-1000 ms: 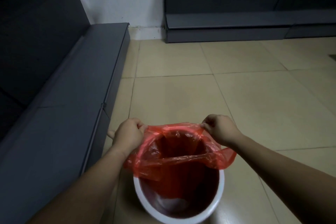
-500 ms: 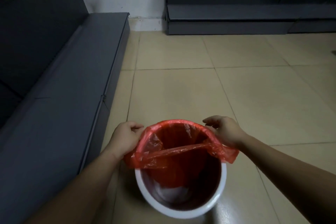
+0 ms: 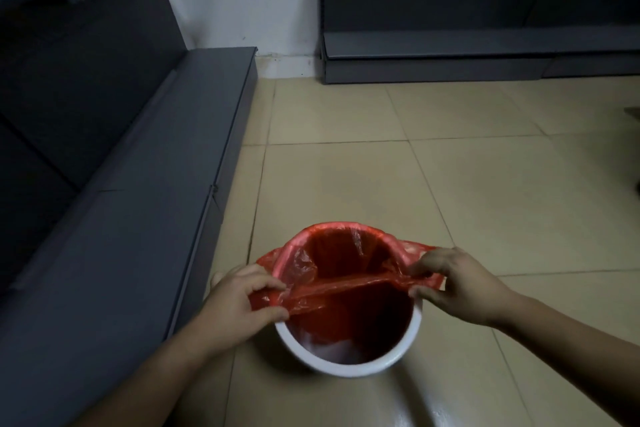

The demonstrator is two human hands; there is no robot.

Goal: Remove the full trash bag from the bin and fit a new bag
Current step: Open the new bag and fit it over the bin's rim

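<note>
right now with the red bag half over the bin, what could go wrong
1. The red bag is hooked only over the far rim of the white bin; its near edge is stretched taut between the left hand and the right hand. Pulling harder could tear the thin film.
2. Tugging the near edge toward you could pop the far edge off the rim.
3. Nothing steadies the bin on the tiled floor, so a downward pull might tip or slide it.

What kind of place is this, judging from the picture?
Probably an emptied shop or storeroom: bare dark grey display shelving along two walls, a beige tiled floor, and a white bin getting a red bag.
</note>
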